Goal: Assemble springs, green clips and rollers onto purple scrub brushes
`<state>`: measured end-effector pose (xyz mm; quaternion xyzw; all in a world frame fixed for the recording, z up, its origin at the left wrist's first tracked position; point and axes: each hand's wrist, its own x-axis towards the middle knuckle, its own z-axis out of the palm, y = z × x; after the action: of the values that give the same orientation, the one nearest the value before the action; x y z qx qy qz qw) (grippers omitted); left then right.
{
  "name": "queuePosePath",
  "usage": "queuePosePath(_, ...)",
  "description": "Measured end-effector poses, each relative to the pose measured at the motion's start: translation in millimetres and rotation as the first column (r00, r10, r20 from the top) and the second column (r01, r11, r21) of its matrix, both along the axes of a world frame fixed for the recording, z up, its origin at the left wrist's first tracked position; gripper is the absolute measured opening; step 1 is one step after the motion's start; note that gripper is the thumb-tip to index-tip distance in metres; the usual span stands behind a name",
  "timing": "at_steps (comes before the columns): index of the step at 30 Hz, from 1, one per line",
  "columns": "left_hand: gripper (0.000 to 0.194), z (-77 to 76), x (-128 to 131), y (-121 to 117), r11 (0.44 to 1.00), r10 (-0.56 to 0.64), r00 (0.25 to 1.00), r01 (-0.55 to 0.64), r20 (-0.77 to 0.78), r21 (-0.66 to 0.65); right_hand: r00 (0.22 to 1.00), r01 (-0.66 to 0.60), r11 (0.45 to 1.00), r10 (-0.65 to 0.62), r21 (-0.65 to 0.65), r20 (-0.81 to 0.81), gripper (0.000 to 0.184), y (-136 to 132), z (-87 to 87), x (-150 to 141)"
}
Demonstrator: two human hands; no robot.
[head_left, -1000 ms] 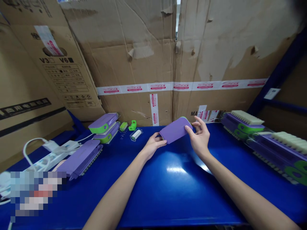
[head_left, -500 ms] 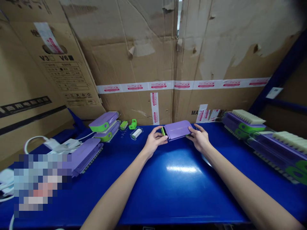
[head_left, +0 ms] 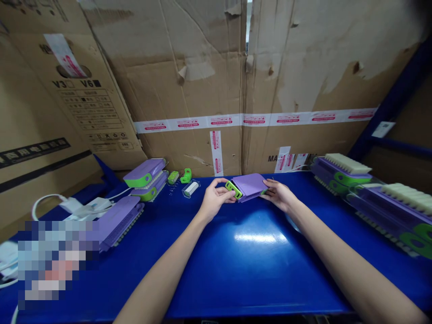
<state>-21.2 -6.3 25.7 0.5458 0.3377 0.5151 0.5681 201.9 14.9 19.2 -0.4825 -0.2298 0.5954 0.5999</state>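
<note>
A flat purple casing (head_left: 249,185) with a slotted side is held above the far part of the blue table. My left hand (head_left: 216,196) pinches a green slotted end piece (head_left: 232,191) at the casing's left end. Whether that piece is seated or slightly apart from the casing, I cannot tell. My right hand (head_left: 278,194) grips the casing's right end, thumb on top and fingers below. Left of my left hand lie a small clear case with a white block (head_left: 191,189), a green bracket (head_left: 186,175) and a small green part (head_left: 173,177).
Purple-and-green brush units (head_left: 145,173) are stacked at the left, beside another purple unit (head_left: 121,218) and white plugs with cables (head_left: 83,206). More units with cream bristles (head_left: 347,164) stand at the right. A cardboard wall (head_left: 189,90) closes off the back of the blue table (head_left: 256,279).
The casing has turned and tilted in my hands, so its slotted side and the green end piece now face me more. The view has shifted slightly.
</note>
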Motion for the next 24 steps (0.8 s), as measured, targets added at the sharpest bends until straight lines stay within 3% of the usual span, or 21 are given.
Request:
queuePosePath(12, 0.062, -5.8, -1.8, 3.2, 0.999, -0.017, 0.998, 0.018, -0.056, 0.028, 0.993, -0.105, 0.994, 0.106, 0.020, -0.046, 0.025, -2.4, -1.6, -4.3)
queuePosePath(24, 0.062, -8.4, -1.3, 2.8, 0.995, 0.012, 0.983, 0.007, -0.181, 0.102, 0.998, -0.053, 0.998, 0.053, 0.015, -0.045, 0.024, -3.2, -2.9, -8.8)
